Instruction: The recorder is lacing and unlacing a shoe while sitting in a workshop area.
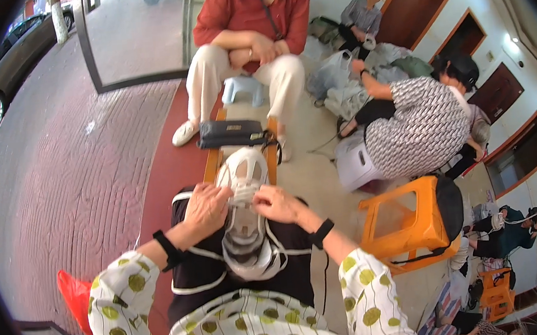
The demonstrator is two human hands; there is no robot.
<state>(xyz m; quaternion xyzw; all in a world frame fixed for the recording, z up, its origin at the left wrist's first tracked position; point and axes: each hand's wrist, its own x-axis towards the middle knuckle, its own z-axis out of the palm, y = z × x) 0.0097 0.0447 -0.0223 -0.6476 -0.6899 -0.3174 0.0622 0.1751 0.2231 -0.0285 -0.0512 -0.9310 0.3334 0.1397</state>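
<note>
A white sneaker [245, 218] rests on my lap, toe away from me and its heel opening nearest me. My left hand [208, 207] lies along the left side of its lacing, fingertips pinched at the white shoelace [243, 194]. Across from it, my right hand [276, 203] is closed too, thumb and forefinger at the lace on the right side. The exact bit of lace in each pinch is partly hidden by the fingers. White cords or trim run over the dark cloth [194, 265] on my lap.
Ahead, a dark pouch [231, 133] lies on an orange stool frame [211, 166], before a seated person in red [247, 14]. Another orange stool [403, 219] stands at right, near a person on a pale seat [358, 162]. A red bag [76, 299] is at left.
</note>
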